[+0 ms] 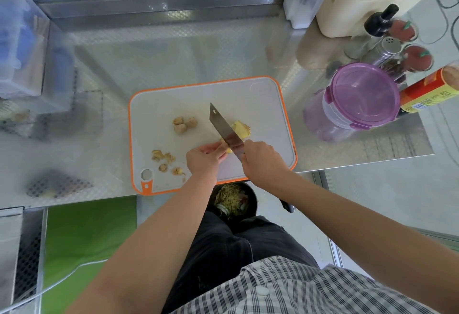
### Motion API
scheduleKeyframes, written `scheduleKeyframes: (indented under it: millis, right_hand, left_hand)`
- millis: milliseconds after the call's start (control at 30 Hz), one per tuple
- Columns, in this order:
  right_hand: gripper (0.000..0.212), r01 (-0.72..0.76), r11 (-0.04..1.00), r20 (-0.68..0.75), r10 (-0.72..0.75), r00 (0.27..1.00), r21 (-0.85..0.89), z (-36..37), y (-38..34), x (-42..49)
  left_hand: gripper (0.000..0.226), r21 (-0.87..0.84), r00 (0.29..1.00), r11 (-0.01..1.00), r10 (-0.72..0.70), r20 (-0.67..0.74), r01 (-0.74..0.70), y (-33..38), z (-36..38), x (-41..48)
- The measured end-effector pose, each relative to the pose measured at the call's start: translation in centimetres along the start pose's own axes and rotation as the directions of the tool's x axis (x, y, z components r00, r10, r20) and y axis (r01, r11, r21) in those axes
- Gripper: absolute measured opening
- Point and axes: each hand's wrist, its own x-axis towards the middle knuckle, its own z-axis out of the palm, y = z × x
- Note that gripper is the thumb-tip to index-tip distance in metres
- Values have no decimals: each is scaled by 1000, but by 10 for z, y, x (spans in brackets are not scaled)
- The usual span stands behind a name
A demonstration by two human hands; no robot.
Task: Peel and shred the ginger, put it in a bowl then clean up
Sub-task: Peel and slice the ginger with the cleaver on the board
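Right now the left hand (pixel 202 159) pinches a ginger piece (pixel 227 149) — right hand (pixel 260 158) grips the cleaver (pixel 224 127).

Both bare forearms come in over the near edge of the cutting board (pixel 236 95), left hand (pixel 202 161) knuckles up, fingertips pinching a ginger piece (pixel 228 149), right hand (pixel 263 161) just beside it, fist curled round the knife (pixel 223 125) handle

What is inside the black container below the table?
Pale shredded scraps and mixed waste lie in the black container. The cutting board hides its far rim; deeper contents are covered.
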Motion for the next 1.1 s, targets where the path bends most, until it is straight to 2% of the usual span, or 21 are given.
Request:
scheduleKeyframes:
  millis: [233,533,633,767,867,1100]
  right_hand:
    - [15,-13,1000,-40,12,999,-21,13,-8,12]
    - [11,-7,999,-46,9,999,43,28,-8,32]
    - [11,10,994,-40,-5,999,112,26,1,31]
    - [22,31,975,-91,-11,996,218,12,13,22]
    - [25,48,984,-101,-31,994,172,3,17,12]
    - [25,54,994,-26,-51,998,94,-6,15,-3]
  left_hand:
    - [18,14,1000,1000,11,6,-11,0,0,2]
    - [19,21,1000,1000,22,19,-22,0,2,1]
    - [20,10,1000,1000,15,18,-15,-2,2,2]
    - [15,8,1000,1000,-9,-4,9,-1,2,2]
    - [14,6,1000,1000,-16,-16,16,0,2,2]
    - [9,6,1000,1000,-9,-26,9,-1,3,3]
